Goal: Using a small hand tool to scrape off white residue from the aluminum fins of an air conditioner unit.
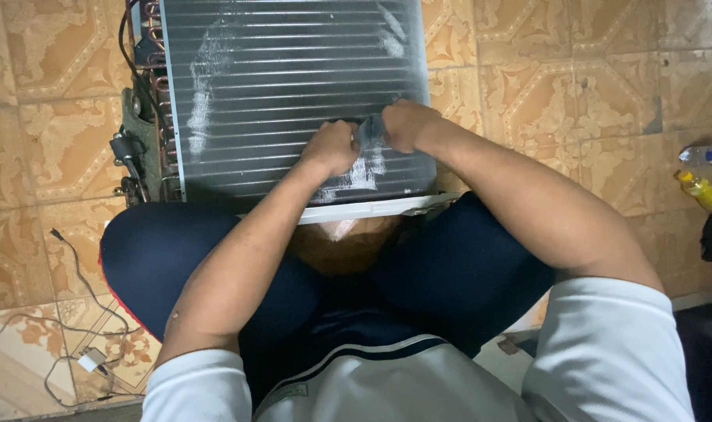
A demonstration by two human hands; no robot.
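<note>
On patterned tile, both hands point(367, 137) grip a ridged metal coil point(293, 78).

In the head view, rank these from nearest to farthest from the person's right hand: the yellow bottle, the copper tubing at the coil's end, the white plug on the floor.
Measured from the right hand, resting on the finned coil:
1. Copper tubing, at the coil's left end, left of the hand.
2. Yellow bottle, on the tiles at the far right edge.
3. White plug, on the floor at lower left, beside the knee.

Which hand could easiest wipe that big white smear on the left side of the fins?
Probably the left hand. It sits nearer the white smear on the finned coil; the right hand would have to cross over it.
</note>
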